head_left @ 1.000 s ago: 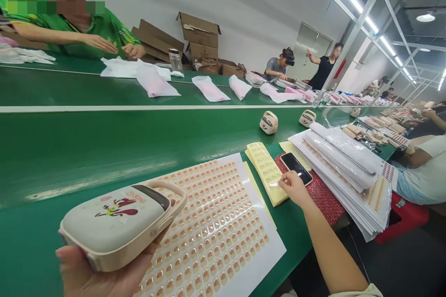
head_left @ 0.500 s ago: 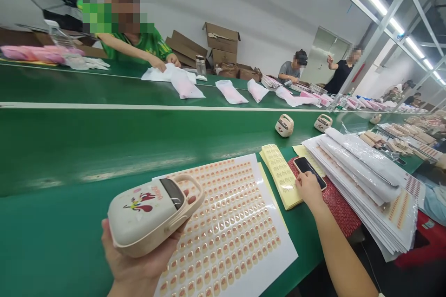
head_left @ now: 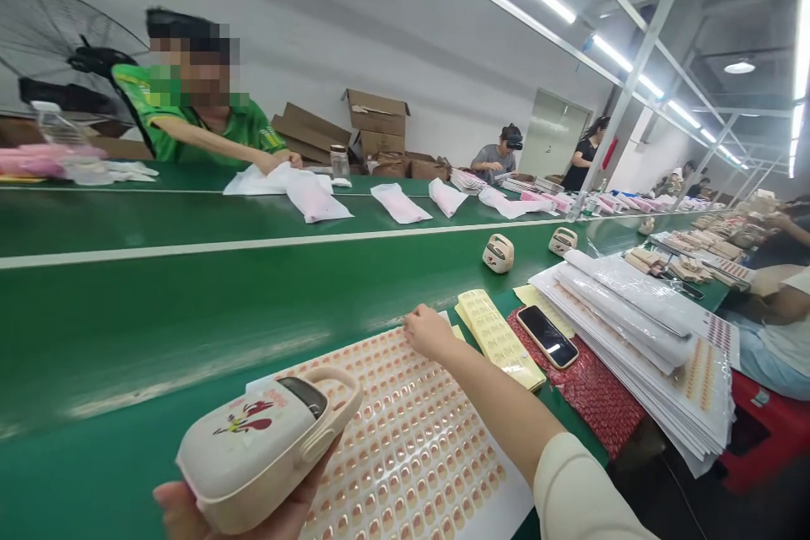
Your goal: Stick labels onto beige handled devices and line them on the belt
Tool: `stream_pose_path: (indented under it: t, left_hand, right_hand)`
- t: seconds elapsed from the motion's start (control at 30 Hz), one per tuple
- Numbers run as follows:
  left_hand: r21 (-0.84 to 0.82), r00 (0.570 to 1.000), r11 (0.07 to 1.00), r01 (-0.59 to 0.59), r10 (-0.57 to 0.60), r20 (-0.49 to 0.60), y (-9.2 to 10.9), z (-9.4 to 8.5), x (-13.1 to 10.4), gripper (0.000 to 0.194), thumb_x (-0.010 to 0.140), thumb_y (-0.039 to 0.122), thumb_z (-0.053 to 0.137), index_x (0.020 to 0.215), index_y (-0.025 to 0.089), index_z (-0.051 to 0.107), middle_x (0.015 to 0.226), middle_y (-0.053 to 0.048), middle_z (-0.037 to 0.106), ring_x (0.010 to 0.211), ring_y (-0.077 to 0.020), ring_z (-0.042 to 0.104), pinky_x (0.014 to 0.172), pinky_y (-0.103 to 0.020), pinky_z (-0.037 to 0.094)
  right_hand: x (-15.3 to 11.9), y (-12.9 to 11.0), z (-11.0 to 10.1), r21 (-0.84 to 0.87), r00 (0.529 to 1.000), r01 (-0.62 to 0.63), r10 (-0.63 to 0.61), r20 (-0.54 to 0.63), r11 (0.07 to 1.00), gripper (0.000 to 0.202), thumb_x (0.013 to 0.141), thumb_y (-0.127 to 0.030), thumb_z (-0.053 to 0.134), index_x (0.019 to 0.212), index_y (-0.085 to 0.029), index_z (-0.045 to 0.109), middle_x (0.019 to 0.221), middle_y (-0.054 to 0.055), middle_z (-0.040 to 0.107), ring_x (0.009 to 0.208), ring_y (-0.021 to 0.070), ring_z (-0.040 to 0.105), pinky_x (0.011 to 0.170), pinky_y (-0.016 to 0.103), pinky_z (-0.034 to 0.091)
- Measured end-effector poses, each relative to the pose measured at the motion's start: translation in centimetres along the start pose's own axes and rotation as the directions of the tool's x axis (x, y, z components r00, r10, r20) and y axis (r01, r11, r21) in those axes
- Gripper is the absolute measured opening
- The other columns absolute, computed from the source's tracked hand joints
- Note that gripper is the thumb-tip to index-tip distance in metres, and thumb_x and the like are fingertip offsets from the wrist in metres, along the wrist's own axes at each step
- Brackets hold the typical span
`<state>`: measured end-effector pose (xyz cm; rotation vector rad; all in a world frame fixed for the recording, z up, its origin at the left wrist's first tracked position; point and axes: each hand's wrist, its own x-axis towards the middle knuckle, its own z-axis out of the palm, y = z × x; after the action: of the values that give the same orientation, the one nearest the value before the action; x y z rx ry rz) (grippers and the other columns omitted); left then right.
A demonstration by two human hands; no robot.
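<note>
A cream-and-white handled case [head_left: 253, 447] with a red and yellow print rests in my left hand [head_left: 291, 515], tilted, its looped handle towards the right. Under and beside it lies a white sheet of small orange-brown stickers [head_left: 405, 439]. My right hand [head_left: 430, 332] is at the far right edge of that sheet, its fingers curled together at the top row; whatever is between the fingertips is too small to make out. Right of this hand are a yellow sticker stack [head_left: 499, 337] and a black-screened phone [head_left: 548, 336] on red bubble wrap [head_left: 588, 392].
Two similar cases [head_left: 499, 254] [head_left: 563, 241] stand on the green belt [head_left: 190, 295]. A thick pile of sticker sheets [head_left: 639, 337] lies at the right. Across the belt, a person in green [head_left: 202, 131] handles white pouches [head_left: 316, 197]. Other people work farther off.
My right hand has moved left from beside the phone to the far edge of the sticker sheet. My left hand and the case sit lower in view; the camera has tilted.
</note>
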<state>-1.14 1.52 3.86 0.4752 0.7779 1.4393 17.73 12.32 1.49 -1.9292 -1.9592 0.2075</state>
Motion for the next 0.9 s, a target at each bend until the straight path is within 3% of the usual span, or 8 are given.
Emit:
stream_pose_path:
  t: [0.1, 0.2, 0.33, 0.37, 0.43, 0.53, 0.77, 0.9]
  left_hand:
    - [-0.003, 0.999, 1.000, -0.012, 0.011, -0.045, 0.1, -0.1, 0.0, 0.056, 0.060, 0.072, 0.048, 0.101, 0.036, 0.060, 0.109, 0.006, 0.063, 0.126, -0.0267, 0.032, 0.087, -0.035, 0.049]
    - [-0.072, 1.000, 0.997, -0.005, 0.004, -0.012, 0.2, -0.3, 0.3, 0.056, 0.059, 0.069, 0.052, 0.103, 0.035, 0.059, 0.111, 0.007, 0.062, 0.121, -0.0258, 0.039, 0.072, -0.027, 0.056]
    - [-0.187, 0.989, 0.972, 0.140, -0.147, -0.021, 0.0, -0.9, 1.3, 0.062, 0.052, 0.067, 0.060, 0.103, 0.032, 0.060, 0.108, 0.001, 0.064, 0.108, -0.0283, 0.051, 0.064, -0.029, 0.057]
    - [-0.231, 0.982, 0.956, 0.178, -0.187, -0.018, -0.2, -1.1, 1.6, 0.063, 0.051, 0.067, 0.062, 0.103, 0.032, 0.060, 0.105, 0.000, 0.065, 0.103, -0.0284, 0.055, 0.063, -0.030, 0.057]
    - [-0.329, 0.975, 0.919, 0.219, -0.221, 0.032, -0.8, -1.7, 2.2, 0.060, 0.052, 0.064, 0.064, 0.104, 0.033, 0.059, 0.101, -0.002, 0.067, 0.094, -0.0268, 0.060, 0.065, -0.031, 0.056]
    - [-0.412, 0.972, 0.880, 0.237, -0.210, 0.109, -1.7, -2.4, 2.8, 0.056, 0.058, 0.062, 0.063, 0.105, 0.033, 0.058, 0.097, -0.003, 0.068, 0.091, -0.0241, 0.062, 0.075, -0.033, 0.053]
    - [-0.480, 0.970, 0.843, 0.242, -0.202, 0.134, -2.5, -2.5, 2.6, 0.047, 0.064, 0.062, 0.059, 0.100, 0.030, 0.062, 0.091, -0.004, 0.069, 0.089, -0.0210, 0.063, 0.078, -0.029, 0.051]
    - [-0.539, 0.949, 0.796, 0.274, -0.133, 0.286, -3.1, -2.9, 2.6, 0.039, 0.075, 0.056, 0.052, 0.094, 0.025, 0.065, 0.092, -0.006, 0.069, 0.089, -0.0203, 0.063, 0.079, -0.028, 0.051]
  right_hand:
    - [0.2, 0.3, 0.3, 0.049, 0.999, -0.039, 0.040, -0.009, 0.998, 0.015, 0.073, -0.005, 0.052, 0.076, -0.018, 0.058, 0.089, 0.006, 0.054, 0.082, 0.0194, 0.055, 0.067, 0.030, 0.044]
    - [-0.2, 0.0, -0.1, 0.150, 0.996, -0.076, 0.083, -0.045, 0.986, 0.013, 0.073, -0.006, 0.054, 0.069, -0.018, 0.055, 0.091, 0.005, 0.054, 0.083, 0.0173, 0.055, 0.069, 0.029, 0.045]
    - [-2.2, -2.1, -0.9, 0.366, 0.991, -0.073, 0.109, -0.080, 0.928, 0.009, 0.078, -0.021, 0.054, 0.070, -0.018, 0.055, 0.099, 0.006, 0.054, 0.090, 0.0155, 0.057, 0.071, 0.027, 0.047]
    - [-3.1, -2.9, -1.1, 0.466, 0.992, -0.052, 0.101, -0.080, 0.883, 0.010, 0.079, -0.024, 0.053, 0.071, -0.018, 0.055, 0.101, 0.006, 0.055, 0.091, 0.0153, 0.057, 0.071, 0.027, 0.047]
    - [-5.0, -4.7, -1.2, 0.750, 0.993, 0.004, 0.083, -0.079, 0.662, 0.014, 0.076, -0.029, 0.057, 0.068, -0.019, 0.054, 0.105, 0.006, 0.055, 0.096, 0.0171, 0.056, 0.077, 0.030, 0.047]
    - [-7.4, -6.9, -1.1, 0.897, 0.997, 0.039, 0.049, -0.067, 0.440, 0.019, 0.068, -0.032, 0.065, 0.060, -0.019, 0.053, 0.105, 0.006, 0.055, 0.107, 0.0211, 0.050, 0.091, 0.037, 0.038]
    - [-8.6, -8.7, -0.1, 0.890, 0.994, 0.034, 0.075, -0.076, 0.454, 0.015, 0.064, -0.025, 0.066, 0.056, -0.020, 0.054, 0.111, 0.007, 0.050, 0.113, 0.0239, 0.043, 0.098, 0.042, 0.027]
    - [-8.7, -8.8, -0.4, 0.858, 0.992, 0.066, 0.062, -0.112, 0.509, 0.015, 0.065, -0.022, 0.064, 0.055, -0.020, 0.054, 0.108, 0.007, 0.050, 0.112, 0.0246, 0.042, 0.097, 0.043, 0.028]
